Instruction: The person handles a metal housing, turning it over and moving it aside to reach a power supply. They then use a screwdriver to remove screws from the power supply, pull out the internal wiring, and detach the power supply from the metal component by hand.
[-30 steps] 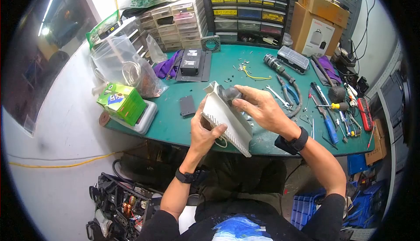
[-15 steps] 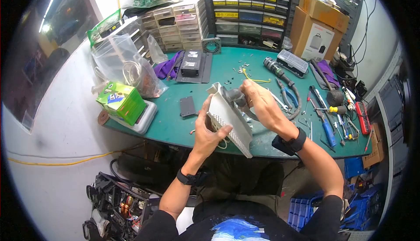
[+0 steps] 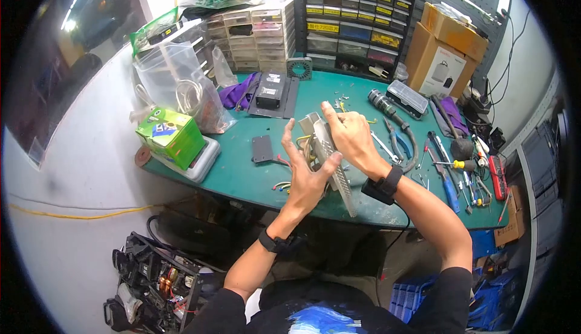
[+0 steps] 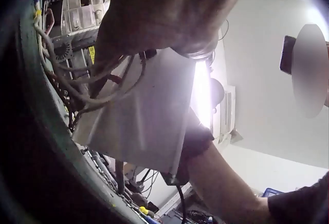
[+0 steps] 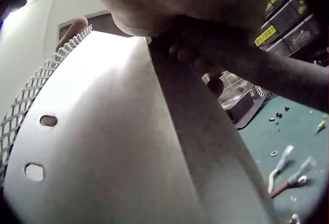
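Observation:
A light grey sheet-metal case (image 3: 327, 145) with a mesh edge (image 3: 343, 191) stands tilted between the hands over the bench front. The right hand (image 3: 356, 141) grips its upper end, fingers bent over the edge in the right wrist view. On the other side, the left hand (image 3: 307, 179) has its fingers spread, with the thumb at the mesh edge. Wires (image 3: 308, 147) show inside the case, and coloured wire ends (image 3: 281, 185) hang beside the left hand. The left wrist view shows loose cables (image 4: 97, 100) by a flat metal panel (image 4: 146, 116). A dark connector seen earlier is hidden.
On the green bench (image 3: 236, 173) lie a dark plate (image 3: 262, 149), a black module (image 3: 270, 90), a thick hose (image 3: 393, 113), blue pliers (image 3: 396, 135) and several tools. A green box (image 3: 172, 137) stands left; drawers (image 3: 357, 25) and a carton (image 3: 445, 49) stand behind.
The metal case has turned, bringing its wired inside into view. The left hand's fingers have spread, and the right hand has moved from the dark connector to the case's upper end.

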Demonstrator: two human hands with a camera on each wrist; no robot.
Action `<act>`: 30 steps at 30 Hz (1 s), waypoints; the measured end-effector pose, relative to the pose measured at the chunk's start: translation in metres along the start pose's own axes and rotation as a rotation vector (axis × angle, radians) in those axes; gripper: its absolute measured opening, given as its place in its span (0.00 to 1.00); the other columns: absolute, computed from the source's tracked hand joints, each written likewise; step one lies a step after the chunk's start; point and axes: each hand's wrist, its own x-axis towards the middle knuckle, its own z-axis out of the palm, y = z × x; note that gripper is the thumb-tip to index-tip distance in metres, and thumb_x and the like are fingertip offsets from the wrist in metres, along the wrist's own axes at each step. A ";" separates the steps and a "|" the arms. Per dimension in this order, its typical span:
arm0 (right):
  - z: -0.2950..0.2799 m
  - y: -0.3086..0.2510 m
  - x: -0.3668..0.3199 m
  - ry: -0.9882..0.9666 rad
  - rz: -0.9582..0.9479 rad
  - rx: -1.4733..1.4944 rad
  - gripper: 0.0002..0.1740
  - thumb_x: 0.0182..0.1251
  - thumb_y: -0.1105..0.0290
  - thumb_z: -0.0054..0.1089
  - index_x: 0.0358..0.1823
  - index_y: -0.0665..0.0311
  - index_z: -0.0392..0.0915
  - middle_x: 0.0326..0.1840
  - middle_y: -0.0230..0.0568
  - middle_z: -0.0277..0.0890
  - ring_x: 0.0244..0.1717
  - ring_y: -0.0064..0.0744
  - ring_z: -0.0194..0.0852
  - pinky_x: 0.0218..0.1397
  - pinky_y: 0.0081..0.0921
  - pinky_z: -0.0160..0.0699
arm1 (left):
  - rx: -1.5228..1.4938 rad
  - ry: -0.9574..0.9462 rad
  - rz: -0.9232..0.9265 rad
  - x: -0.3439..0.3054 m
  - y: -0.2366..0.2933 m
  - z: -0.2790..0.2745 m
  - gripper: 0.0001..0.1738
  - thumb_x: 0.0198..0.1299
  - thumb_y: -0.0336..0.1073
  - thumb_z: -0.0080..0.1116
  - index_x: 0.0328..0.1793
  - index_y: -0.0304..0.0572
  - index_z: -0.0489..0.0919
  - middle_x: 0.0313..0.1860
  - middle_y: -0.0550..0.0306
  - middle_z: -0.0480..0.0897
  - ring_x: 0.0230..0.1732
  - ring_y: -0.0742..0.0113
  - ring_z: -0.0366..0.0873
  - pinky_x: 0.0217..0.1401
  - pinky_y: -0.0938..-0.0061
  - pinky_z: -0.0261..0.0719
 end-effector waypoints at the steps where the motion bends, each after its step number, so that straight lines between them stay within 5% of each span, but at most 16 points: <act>1: -0.002 0.000 0.001 -0.002 -0.007 -0.005 0.41 0.80 0.40 0.48 0.26 0.75 0.81 0.17 0.62 0.69 0.20 0.60 0.69 0.30 0.49 0.70 | 0.019 -0.029 -0.017 0.003 -0.003 -0.001 0.54 0.65 0.44 0.71 0.84 0.36 0.45 0.65 0.42 0.73 0.62 0.58 0.76 0.67 0.63 0.76; 6: -0.006 0.002 0.001 0.012 0.073 -0.020 0.41 0.80 0.41 0.49 0.25 0.77 0.80 0.16 0.63 0.70 0.20 0.62 0.71 0.31 0.50 0.71 | -0.029 -0.081 -0.061 0.015 -0.019 -0.003 0.54 0.64 0.50 0.73 0.82 0.29 0.51 0.63 0.45 0.75 0.62 0.62 0.76 0.66 0.68 0.76; 10: 0.005 0.009 0.002 0.118 0.024 -0.060 0.36 0.82 0.50 0.47 0.24 0.76 0.81 0.21 0.67 0.74 0.24 0.68 0.77 0.34 0.53 0.73 | 0.142 -0.023 -0.192 0.014 -0.022 0.003 0.52 0.70 0.70 0.55 0.78 0.31 0.55 0.59 0.43 0.77 0.60 0.56 0.76 0.64 0.61 0.74; 11: 0.008 0.011 0.001 0.118 0.021 -0.061 0.36 0.82 0.50 0.47 0.24 0.76 0.81 0.21 0.67 0.74 0.24 0.68 0.77 0.34 0.53 0.73 | 0.236 -0.010 -0.152 0.015 -0.022 0.003 0.50 0.73 0.74 0.42 0.75 0.31 0.59 0.59 0.41 0.77 0.60 0.54 0.75 0.66 0.59 0.71; 20: 0.008 0.018 0.002 0.194 -0.245 -0.263 0.28 0.78 0.60 0.50 0.19 0.70 0.80 0.22 0.60 0.78 0.25 0.63 0.80 0.32 0.52 0.77 | -0.073 -0.093 -0.124 0.029 -0.071 -0.012 0.44 0.78 0.72 0.35 0.71 0.34 0.68 0.57 0.51 0.73 0.57 0.66 0.70 0.65 0.69 0.69; 22: 0.010 0.022 0.003 0.262 -0.462 -0.352 0.26 0.77 0.63 0.51 0.18 0.67 0.80 0.20 0.58 0.77 0.22 0.59 0.79 0.28 0.49 0.77 | -0.127 -0.095 -0.146 0.028 -0.066 -0.009 0.44 0.77 0.73 0.35 0.70 0.35 0.69 0.55 0.53 0.74 0.54 0.68 0.71 0.61 0.72 0.70; 24: 0.012 0.019 0.003 0.266 -0.420 -0.313 0.26 0.77 0.64 0.52 0.18 0.67 0.79 0.19 0.58 0.77 0.21 0.58 0.79 0.27 0.48 0.77 | -0.177 -0.093 -0.164 0.029 -0.061 -0.010 0.43 0.77 0.73 0.35 0.69 0.36 0.70 0.53 0.55 0.75 0.52 0.71 0.72 0.57 0.74 0.72; 26: 0.016 0.018 0.002 0.262 -0.376 -0.273 0.25 0.76 0.65 0.53 0.17 0.66 0.79 0.19 0.57 0.77 0.20 0.58 0.78 0.26 0.48 0.76 | -0.159 -0.111 -0.221 0.027 -0.057 -0.012 0.54 0.71 0.81 0.31 0.76 0.37 0.68 0.55 0.53 0.81 0.51 0.66 0.81 0.52 0.71 0.81; 30: 0.018 0.024 0.008 0.255 -0.423 -0.267 0.23 0.75 0.66 0.54 0.19 0.66 0.80 0.18 0.56 0.77 0.19 0.58 0.78 0.26 0.48 0.76 | -0.203 -0.127 -0.232 0.028 -0.058 -0.014 0.55 0.71 0.81 0.32 0.77 0.36 0.67 0.58 0.52 0.81 0.54 0.66 0.81 0.54 0.71 0.82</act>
